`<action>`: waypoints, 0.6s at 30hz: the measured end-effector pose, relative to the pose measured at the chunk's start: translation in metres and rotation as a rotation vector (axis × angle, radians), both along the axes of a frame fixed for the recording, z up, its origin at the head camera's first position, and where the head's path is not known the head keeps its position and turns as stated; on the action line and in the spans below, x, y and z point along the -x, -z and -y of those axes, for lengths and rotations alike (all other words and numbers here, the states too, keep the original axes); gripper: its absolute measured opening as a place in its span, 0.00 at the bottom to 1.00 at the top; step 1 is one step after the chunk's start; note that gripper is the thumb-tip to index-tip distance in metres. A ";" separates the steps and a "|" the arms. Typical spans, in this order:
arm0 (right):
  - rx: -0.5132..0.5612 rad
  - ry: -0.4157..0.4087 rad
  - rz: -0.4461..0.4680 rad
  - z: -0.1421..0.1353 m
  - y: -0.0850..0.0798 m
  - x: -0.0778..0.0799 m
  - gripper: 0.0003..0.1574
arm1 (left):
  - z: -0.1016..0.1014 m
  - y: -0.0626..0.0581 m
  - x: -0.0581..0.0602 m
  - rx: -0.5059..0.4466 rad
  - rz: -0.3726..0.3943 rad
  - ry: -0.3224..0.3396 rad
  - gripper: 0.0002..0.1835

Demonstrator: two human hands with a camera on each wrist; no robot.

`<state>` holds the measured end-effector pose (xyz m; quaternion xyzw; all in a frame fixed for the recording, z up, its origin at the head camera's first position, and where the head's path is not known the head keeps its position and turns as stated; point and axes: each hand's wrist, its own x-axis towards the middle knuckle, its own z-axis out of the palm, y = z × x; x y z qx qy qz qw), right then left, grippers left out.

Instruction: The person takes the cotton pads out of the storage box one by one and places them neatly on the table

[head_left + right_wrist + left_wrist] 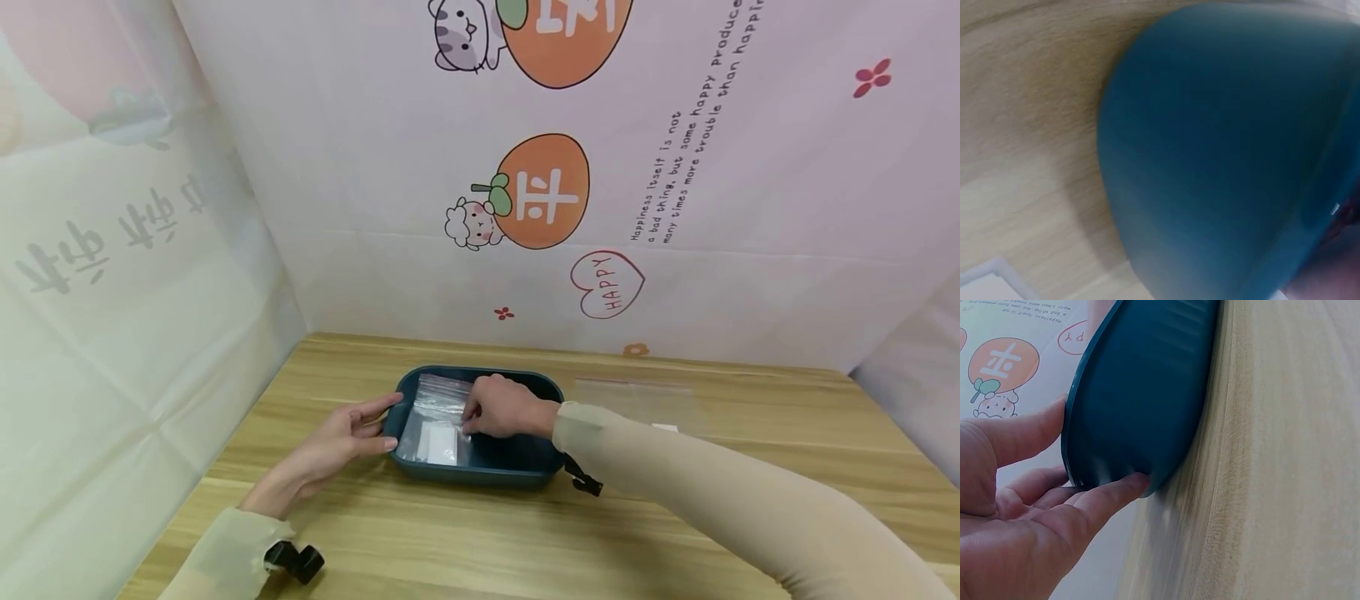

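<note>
A dark teal plastic tray (487,475) stands on the wooden table. Inside its left part lies a clear zip bag (431,404) with a white rectangular piece (441,442) in it. My right hand (498,407) reaches into the tray, its fingers curled, and pinches the bag's right edge. It is blurred at the lower right of the right wrist view. My left hand (345,437) touches the tray's left end with extended fingers and thumb; the left wrist view shows fingertips (1138,481) against the outer wall of the tray (1141,394).
A clear plastic bag (637,396) lies flat on the table right of the tray, with a white piece (664,427) near the right sleeve. Printed cloth (420,275) hangs behind the table and on the left. Each wrist carries a black mount (296,562).
</note>
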<state>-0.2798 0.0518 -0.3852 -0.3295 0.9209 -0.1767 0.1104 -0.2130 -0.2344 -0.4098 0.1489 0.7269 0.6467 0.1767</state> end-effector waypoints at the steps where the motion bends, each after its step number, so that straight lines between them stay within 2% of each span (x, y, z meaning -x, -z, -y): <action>1: 0.020 -0.006 -0.006 -0.001 -0.001 0.000 0.05 | 0.000 0.000 0.000 0.001 -0.001 0.000 0.42; 3: 0.051 -0.012 -0.018 -0.004 -0.003 -0.001 0.06 | 0.000 0.000 0.000 0.000 -0.001 0.001 0.42; 10: 0.156 -0.004 0.037 -0.010 -0.005 -0.007 0.12 | 0.001 -0.001 -0.001 0.013 -0.004 -0.002 0.42; 13: 0.259 0.001 0.031 -0.011 -0.004 -0.010 0.12 | 0.001 -0.001 -0.001 0.012 0.002 -0.002 0.42; 18: 0.429 0.075 0.050 -0.010 -0.003 -0.015 0.10 | 0.000 -0.001 0.000 0.017 0.008 -0.015 0.42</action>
